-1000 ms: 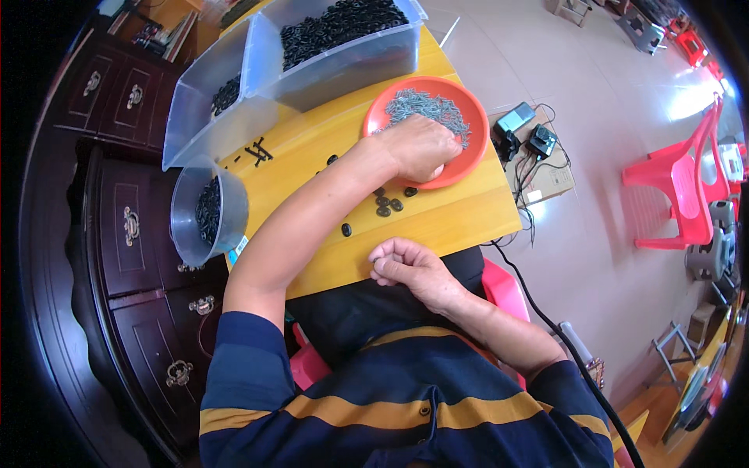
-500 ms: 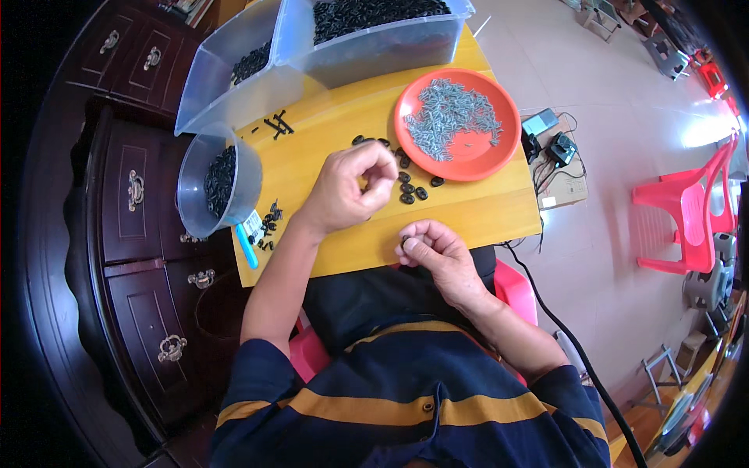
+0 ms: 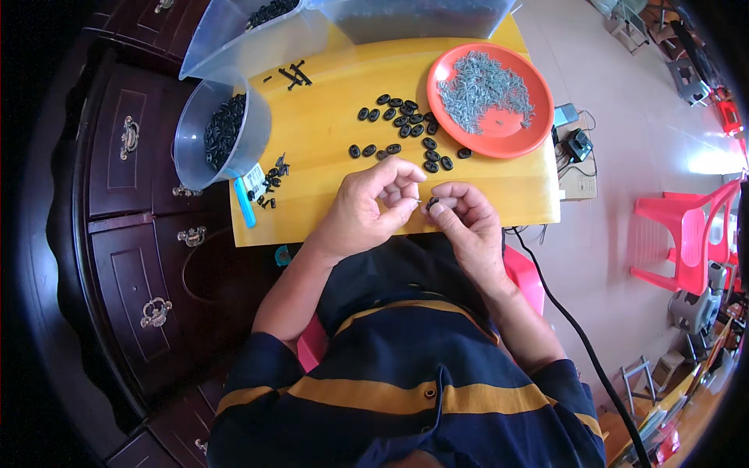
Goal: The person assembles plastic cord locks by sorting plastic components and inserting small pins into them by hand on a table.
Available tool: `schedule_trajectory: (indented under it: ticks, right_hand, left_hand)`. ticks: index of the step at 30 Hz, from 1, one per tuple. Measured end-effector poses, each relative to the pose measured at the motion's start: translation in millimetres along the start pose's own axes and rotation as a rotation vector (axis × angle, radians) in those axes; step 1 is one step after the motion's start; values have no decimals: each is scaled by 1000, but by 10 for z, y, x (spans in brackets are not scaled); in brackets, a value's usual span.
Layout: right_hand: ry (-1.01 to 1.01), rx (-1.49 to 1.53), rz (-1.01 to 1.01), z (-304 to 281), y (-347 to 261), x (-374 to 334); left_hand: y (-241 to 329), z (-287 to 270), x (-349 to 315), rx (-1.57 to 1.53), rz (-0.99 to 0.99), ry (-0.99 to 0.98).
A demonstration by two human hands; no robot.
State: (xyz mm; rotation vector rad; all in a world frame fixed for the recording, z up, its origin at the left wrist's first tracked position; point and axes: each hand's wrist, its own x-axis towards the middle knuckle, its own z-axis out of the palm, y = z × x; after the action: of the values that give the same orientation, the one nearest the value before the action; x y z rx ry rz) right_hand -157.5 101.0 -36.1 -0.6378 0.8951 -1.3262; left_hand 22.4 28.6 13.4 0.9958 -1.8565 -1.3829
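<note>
Right at the near edge of the yellow bench (image 3: 328,148), the two hands meet fingertip to fingertip. The right hand (image 3: 464,222) pinches a small black oval piece (image 3: 431,203) between thumb and forefinger, turned toward the left hand (image 3: 367,210), whose curled fingers grip what looks like a thin metal pin, too small to tell for sure. Holding both close over the lap likely steadies the fine fit. Just beyond the fingers lies a loose scatter of black oval pieces (image 3: 402,132), kept within easy reach. Farther out to the right sits an orange plate (image 3: 515,136) heaped with small grey metal parts (image 3: 484,90). Out to the left stands a clear round tub (image 3: 222,132) of black parts, with a blue-handled tool (image 3: 246,207) beside it.
</note>
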Motion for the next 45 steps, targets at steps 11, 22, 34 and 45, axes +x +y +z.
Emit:
schedule_trajectory:
  ticks: [11,22,34,45]
  right_hand:
    - [11,-66,12,-27,12,-23]
    - [24,-259,-30,-26,27,-42]
    - [26,-323,-23,-26,45,-65]
    - [4,-43,-1,-8,0,-29]
  left_hand:
    - [35,44,22,138,26,-53]
    - [60,74,7,241,49,-74]
    - [55,91,-17,250,34,-93]
    - [-29,-343,118,172,-79,44]
